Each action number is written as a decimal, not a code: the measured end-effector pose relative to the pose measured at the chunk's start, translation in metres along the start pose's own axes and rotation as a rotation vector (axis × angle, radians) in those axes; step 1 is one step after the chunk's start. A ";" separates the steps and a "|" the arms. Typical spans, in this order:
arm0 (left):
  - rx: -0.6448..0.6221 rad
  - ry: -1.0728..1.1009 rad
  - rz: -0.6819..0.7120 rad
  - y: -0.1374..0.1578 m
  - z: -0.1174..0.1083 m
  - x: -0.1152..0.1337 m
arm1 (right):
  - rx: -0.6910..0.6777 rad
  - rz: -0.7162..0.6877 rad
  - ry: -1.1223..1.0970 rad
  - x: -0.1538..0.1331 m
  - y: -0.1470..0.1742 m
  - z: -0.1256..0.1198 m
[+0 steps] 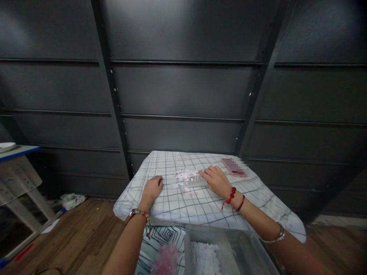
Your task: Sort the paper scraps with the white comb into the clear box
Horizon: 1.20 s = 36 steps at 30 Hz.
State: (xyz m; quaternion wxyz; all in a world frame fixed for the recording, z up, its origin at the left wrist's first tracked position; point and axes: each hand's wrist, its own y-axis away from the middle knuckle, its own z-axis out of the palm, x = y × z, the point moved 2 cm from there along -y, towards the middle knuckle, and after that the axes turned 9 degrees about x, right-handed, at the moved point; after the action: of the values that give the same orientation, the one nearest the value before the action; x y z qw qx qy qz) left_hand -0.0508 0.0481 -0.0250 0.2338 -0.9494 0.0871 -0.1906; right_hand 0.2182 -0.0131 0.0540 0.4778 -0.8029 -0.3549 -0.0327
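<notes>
My right hand (217, 182) is over a white slotted rack (197, 180) on the cloth, its fingers bent around the right end and top of it. A loose heap of small white pieces with pinkish marks (184, 175) lies at the left of the rack and partly in front of it. My left hand (153, 187) rests on the left side of the checked cloth (169, 206), apart from the rack. Its fingers are curled in, and whatever may be inside them is hidden.
A pink phone (233, 167) lies beyond my right hand. Nearest me are a grey translucent bin (243, 248) with stacked white pieces (205, 258) and a clear bag of pink bits (166, 260). A dark panelled wall (183, 91) stands behind; a desk (18, 152) is at left.
</notes>
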 end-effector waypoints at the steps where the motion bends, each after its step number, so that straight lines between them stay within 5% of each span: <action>1: 0.002 0.002 -0.004 0.000 0.000 0.000 | -0.009 0.007 0.013 0.001 0.000 0.002; 27: -0.014 0.006 -0.020 -0.002 0.001 -0.002 | -0.038 0.150 0.125 0.006 0.011 0.006; 36: -0.001 0.014 -0.010 -0.001 0.000 -0.002 | -0.009 0.058 0.009 -0.011 0.006 -0.003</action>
State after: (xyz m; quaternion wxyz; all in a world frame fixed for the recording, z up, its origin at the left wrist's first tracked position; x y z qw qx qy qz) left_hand -0.0521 0.0498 -0.0252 0.2320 -0.9486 0.0840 -0.1982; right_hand 0.2147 -0.0233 0.0468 0.4765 -0.8149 -0.3290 -0.0240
